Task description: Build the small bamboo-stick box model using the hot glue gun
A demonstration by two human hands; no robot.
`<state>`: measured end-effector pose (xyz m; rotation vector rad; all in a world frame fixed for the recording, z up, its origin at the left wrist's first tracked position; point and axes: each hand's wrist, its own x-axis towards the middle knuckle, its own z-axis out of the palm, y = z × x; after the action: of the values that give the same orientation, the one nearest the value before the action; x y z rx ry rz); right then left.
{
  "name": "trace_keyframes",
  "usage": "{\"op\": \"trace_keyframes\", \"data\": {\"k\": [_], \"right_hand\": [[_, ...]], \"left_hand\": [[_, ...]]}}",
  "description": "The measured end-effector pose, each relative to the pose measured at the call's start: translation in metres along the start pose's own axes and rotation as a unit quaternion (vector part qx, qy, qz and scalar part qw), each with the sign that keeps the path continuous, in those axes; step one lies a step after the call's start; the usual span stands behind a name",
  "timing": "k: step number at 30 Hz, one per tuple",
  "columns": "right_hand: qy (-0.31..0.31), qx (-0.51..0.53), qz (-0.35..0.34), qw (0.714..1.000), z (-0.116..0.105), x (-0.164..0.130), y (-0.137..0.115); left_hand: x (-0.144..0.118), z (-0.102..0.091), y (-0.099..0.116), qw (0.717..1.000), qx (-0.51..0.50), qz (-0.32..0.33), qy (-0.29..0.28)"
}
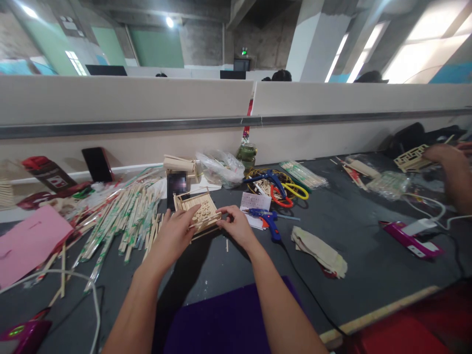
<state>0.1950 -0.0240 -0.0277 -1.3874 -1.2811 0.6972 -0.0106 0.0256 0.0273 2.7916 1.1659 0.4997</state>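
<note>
Noted well left of the stick model (pixel 204 209): pink paper (pixel 35 241). Found nearer on the same side: wrapped sticks (pixel 121 216), heaped loosely; liable to slide against the model if knocked. Seen at the model's left side: left grip (pixel 179 228), holding it, thumb laid over the floor. Could crack a thin joint there if pressed too hard. Located between both grips, over the table (pixel 217 275): the model itself; whether resting or lifted, cannot tell. Seen at the model's right corner: right grip (pixel 238 227), narrowed to a pinch on the edge. Could skew the frame if twisted against the left. Lying just right of the model: blue glue gun (pixel 273 230), nozzle over paper slips (pixel 255 200); could burn on contact if hot, heat not verifiable. Trailing from it: black cord (pixel 297 273); could drag the gun if snagged. Further right of the model: pale glove (pixel 319 250).
</note>
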Motion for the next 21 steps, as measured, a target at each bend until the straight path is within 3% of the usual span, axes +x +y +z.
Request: {"op": "trace_keyframes", "data": {"k": [21], "right_hand": [[0.001, 0.055, -0.003, 0.998, 0.0003, 0.0059, 0.0006]], "left_hand": [[-0.0003, -0.0011, 0.0026, 1.0, 0.005, 0.004, -0.002]]}}
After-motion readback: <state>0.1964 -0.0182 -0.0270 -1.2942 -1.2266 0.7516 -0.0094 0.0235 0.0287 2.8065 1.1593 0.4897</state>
